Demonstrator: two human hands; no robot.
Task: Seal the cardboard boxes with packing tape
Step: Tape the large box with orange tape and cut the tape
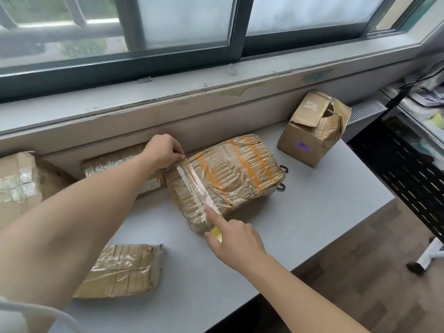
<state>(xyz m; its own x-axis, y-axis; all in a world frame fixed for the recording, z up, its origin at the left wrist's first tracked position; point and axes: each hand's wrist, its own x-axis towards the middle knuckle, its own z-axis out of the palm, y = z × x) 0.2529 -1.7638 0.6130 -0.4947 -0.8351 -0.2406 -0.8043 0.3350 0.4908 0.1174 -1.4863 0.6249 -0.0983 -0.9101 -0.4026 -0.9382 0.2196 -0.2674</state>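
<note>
A crumpled cardboard box (240, 171) with orange tape bands lies in the middle of the grey table (312, 212). A strip of clear packing tape (194, 186) runs across its left end. My left hand (163, 151) pinches the far end of the strip at the box's back edge. My right hand (235, 239) presses the strip down with its straight index finger near the box's front corner, while its other fingers curl round a yellowish tape roll (216, 233), mostly hidden.
Another cardboard box (310, 131) with a torn top stands at the back right. A flat taped parcel (122, 270) lies at the front left, two more boxes (21, 183) against the wall. Black scissors handles (282, 177) peek out behind the middle box. Table edge drops off at right.
</note>
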